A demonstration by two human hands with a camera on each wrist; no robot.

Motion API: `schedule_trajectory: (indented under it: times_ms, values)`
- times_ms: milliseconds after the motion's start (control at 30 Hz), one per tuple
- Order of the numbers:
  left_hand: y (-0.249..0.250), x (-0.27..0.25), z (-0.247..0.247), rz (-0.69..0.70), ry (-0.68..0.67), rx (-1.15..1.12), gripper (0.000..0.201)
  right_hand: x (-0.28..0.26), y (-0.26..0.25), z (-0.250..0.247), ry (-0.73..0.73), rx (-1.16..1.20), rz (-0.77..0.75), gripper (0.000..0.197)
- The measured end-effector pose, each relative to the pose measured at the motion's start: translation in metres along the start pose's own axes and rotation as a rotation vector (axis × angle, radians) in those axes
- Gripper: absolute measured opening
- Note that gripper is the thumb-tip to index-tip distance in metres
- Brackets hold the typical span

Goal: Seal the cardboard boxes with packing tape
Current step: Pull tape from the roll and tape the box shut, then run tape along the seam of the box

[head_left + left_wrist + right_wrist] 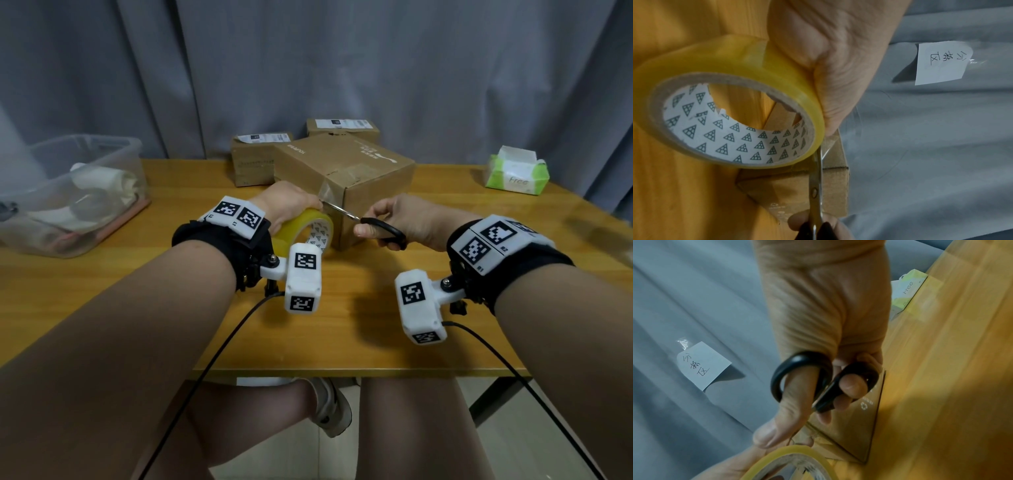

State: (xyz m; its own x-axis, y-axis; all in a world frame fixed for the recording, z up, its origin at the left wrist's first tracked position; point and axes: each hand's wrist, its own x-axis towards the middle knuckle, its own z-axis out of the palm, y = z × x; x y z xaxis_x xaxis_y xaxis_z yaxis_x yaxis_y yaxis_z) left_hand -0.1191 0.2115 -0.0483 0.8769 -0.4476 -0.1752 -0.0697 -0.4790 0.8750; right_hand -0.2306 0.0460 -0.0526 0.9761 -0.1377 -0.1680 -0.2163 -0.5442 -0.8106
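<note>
L fingers [830, 97] grip tape roll [731, 104]; R hand [404, 216] holds scissors [373, 226].

Wooden table [359, 342] before grey curtain [445, 68] bearing a handwritten paper label [941, 63]; clear plastic bin [68, 192] at left, green tissue pack [517, 171] at right.

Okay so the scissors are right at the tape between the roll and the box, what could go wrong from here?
1. The scissors blades reach close to the left hand gripping the tape roll; a slip might nick the fingers.
2. The stretched tape strip could slacken once cut and curl onto itself.
3. The nearest box sits loose on the table, so pulling the tape may shift it.
</note>
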Motion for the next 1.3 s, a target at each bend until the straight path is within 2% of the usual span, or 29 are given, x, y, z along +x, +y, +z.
schedule_trajectory:
  times_ms: [267, 367, 533, 667, 767, 800, 867, 933, 1000, 1033, 1100, 1167, 1300]
  values:
    - [0.000, 0.000, -0.001, -0.016, -0.004, -0.025, 0.025, 0.006, 0.001, -0.003, 0.023, -0.091, 0.002, 0.031]
    - [0.000, -0.002, -0.002, -0.018, 0.003, -0.003, 0.023, 0.007, 0.005, 0.000, -0.018, -0.076, 0.016, 0.035]
    - [-0.001, -0.007, -0.010, -0.006, 0.020, 0.128, 0.010, 0.010, 0.015, 0.008, -0.070, -0.160, 0.077, 0.035]
    - [-0.009, -0.008, -0.022, -0.013, 0.067, 0.152, 0.017, 0.008, 0.024, 0.009, -0.164, -0.427, 0.180, 0.043]
    - [-0.014, -0.008, -0.024, 0.016, 0.098, 0.114, 0.015, 0.003, 0.017, 0.009, -0.148, -0.630, 0.165, 0.042]
    - [-0.015, -0.008, -0.024, 0.036, 0.104, 0.110, 0.014, 0.002, 0.011, 0.008, -0.121, -0.702, 0.144, 0.039]
    - [-0.016, -0.008, -0.024, 0.066, 0.106, 0.098, 0.013, -0.001, -0.003, 0.005, 0.018, -0.798, 0.047, 0.016]
    - [-0.018, -0.008, -0.024, 0.092, 0.111, 0.074, 0.013, 0.000, -0.019, 0.003, 0.306, -0.789, -0.101, 0.034]
    - [-0.020, -0.005, -0.024, 0.112, 0.120, 0.066, 0.014, 0.008, -0.032, 0.004, 0.605, -0.785, -0.284, 0.036]
    - [-0.022, -0.005, -0.024, 0.121, 0.125, 0.064, 0.014, 0.016, -0.037, 0.005, 0.660, -0.803, -0.353, 0.036]
    - [-0.024, -0.004, -0.025, 0.129, 0.124, 0.052, 0.014, 0.036, -0.038, 0.011, 0.588, -0.844, -0.367, 0.041]
    - [-0.024, -0.003, -0.025, 0.133, 0.112, 0.045, 0.013, 0.055, -0.032, 0.019, 0.512, -0.850, -0.281, 0.041]
    - [-0.020, -0.003, -0.025, 0.131, 0.090, 0.058, 0.013, 0.073, -0.019, 0.035, 0.579, -0.924, -0.192, 0.044]
